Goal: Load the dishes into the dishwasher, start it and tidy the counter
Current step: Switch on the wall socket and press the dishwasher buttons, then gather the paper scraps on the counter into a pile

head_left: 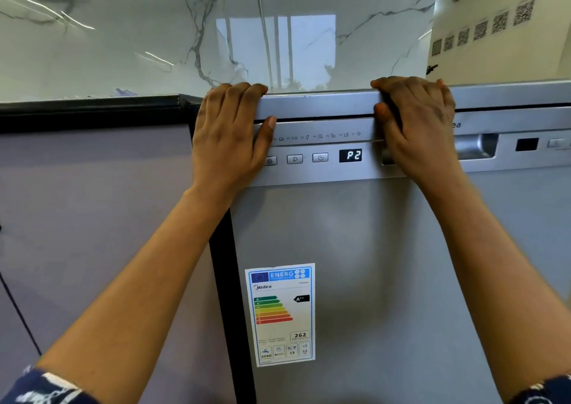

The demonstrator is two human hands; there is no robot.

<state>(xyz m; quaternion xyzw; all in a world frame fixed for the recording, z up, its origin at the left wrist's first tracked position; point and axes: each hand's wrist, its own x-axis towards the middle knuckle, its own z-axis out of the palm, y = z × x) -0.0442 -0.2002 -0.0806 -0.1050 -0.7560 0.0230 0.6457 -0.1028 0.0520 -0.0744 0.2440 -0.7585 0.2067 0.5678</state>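
— What's closest?
— A patterned left sleeve (40,385), below the dishwasher's (370,264) left side.
— And the hands?
— The left hand (228,131) grips the dishwasher's top edge, fingers hooked over it and thumb beneath. Its display (350,155) reads P2. The right hand (417,119) grips the same edge further right. The door is upright.
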